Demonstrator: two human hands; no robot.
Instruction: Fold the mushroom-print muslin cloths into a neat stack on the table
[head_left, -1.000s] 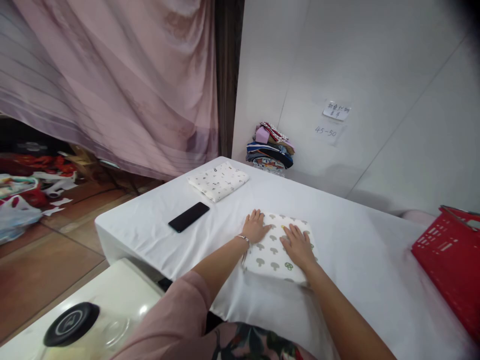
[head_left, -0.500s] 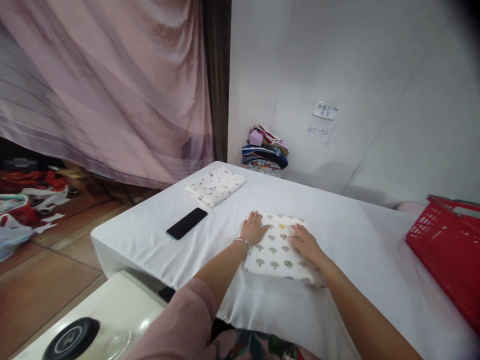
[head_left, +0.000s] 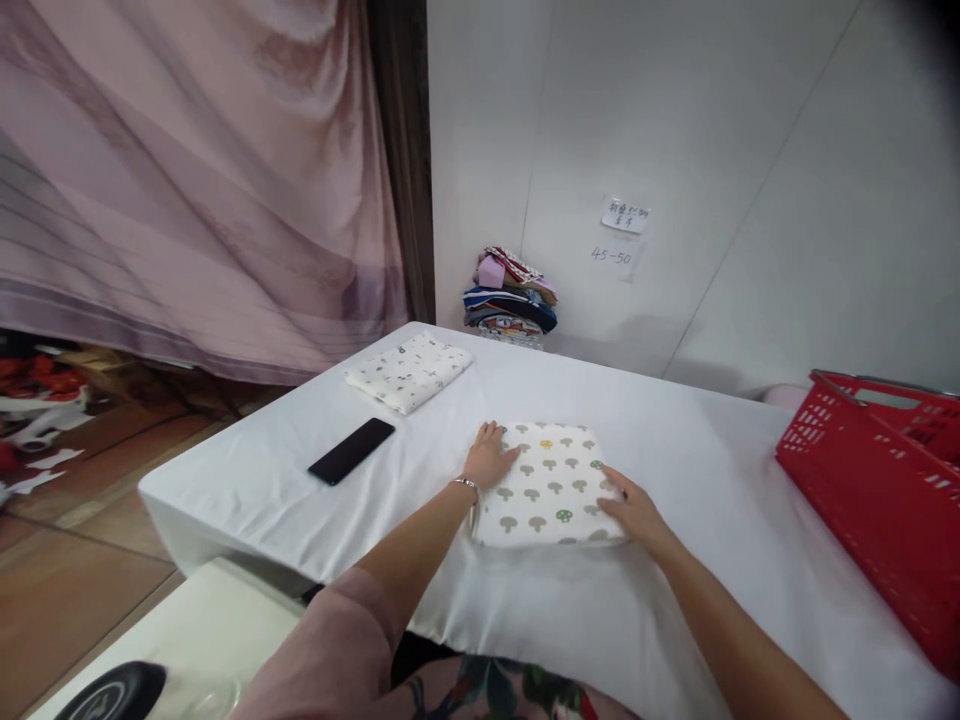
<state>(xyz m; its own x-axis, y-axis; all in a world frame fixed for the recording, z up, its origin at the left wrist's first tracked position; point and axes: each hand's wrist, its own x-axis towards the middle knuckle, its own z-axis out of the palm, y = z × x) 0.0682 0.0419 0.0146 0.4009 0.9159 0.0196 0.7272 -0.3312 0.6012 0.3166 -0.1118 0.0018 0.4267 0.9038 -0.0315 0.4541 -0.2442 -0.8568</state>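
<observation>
A folded white cloth point(head_left: 544, 490) printed with grey, yellow and green mushrooms lies flat on the white-covered table. My left hand point(head_left: 489, 458) rests along its upper left edge, fingers stretched forward and thumb over the fabric. At the right edge, my right hand point(head_left: 634, 508) touches the cloth with its fingers apart. Farther back to the left lies a second folded white cloth point(head_left: 411, 372) with a small dark print. A black phone point(head_left: 351, 450) is between that cloth and the table's left side.
A red plastic basket point(head_left: 862, 490) stands at the right of the table point(head_left: 697, 460). Behind the far edge rises a pile of folded fabrics point(head_left: 510, 300). A cream-coloured machine point(head_left: 225, 610) is at the lower left. Paper notes point(head_left: 622, 217) hang on the wall.
My right hand has moved from the top of the mushroom cloth out to its right edge. My left hand stays at the left edge. The camera view has turned slightly right.
</observation>
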